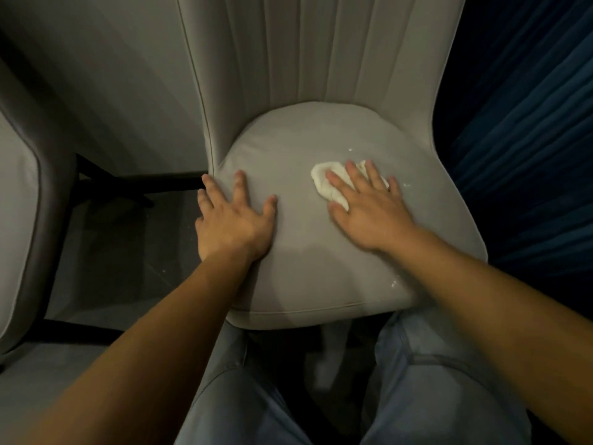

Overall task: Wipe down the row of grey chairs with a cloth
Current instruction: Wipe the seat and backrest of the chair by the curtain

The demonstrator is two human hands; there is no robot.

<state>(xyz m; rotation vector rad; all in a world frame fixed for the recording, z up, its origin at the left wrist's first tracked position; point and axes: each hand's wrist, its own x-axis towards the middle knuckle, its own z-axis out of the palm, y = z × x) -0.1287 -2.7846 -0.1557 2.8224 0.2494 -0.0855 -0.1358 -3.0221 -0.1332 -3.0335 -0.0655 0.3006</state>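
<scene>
A grey padded chair (308, 277) with a ribbed backrest fills the middle of the head view. My right hand (369, 207) lies flat on a crumpled white cloth (324, 181), pressing it onto the right half of the seat. A few wet drops glint on the seat around the cloth. My left hand (234, 220) rests on the seat's left edge, fingers spread, holding nothing.
A second grey chair (19, 226) with black legs stands at the left. A pale wall panel rises behind the gap between the chairs, above a dark floor. Dark blue curtain folds (526, 123) hang at the right. My knees in blue jeans sit below the seat's front edge.
</scene>
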